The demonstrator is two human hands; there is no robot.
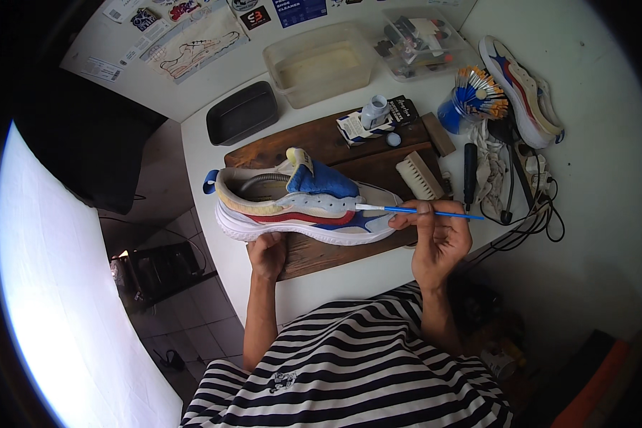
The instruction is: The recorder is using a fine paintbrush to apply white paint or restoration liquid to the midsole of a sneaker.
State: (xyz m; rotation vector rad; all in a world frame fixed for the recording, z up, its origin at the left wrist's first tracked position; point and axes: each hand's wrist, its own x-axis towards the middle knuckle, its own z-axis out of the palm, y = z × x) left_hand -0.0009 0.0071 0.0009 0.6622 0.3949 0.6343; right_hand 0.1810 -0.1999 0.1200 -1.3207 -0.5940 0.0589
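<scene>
A white sneaker [321, 227] with red and blue side stripes and a blue tongue lies across a dark wooden board [314, 265], toe to the right. A metal spring-like shoe tree [264, 180] shows inside its collar. My left hand [267, 255] is closed at the near side of the sole by the heel, its fingertips partly hidden under the shoe. Between the fingers of my right hand [439, 242] is a thin blue paintbrush [442, 213], held nearly level. Its pale bristle tip meets the upper beside the lace holes, near the front end of the eyelet row.
Behind the shoe are an open jar [375, 113], its cap [394, 140] and a wooden scrub brush [419, 176]. A black tray [242, 114], a clear tub [321, 65] and a blue brush cup [451, 114] stand farther back. Another sneaker [524, 93] and cables [542, 214] lie right.
</scene>
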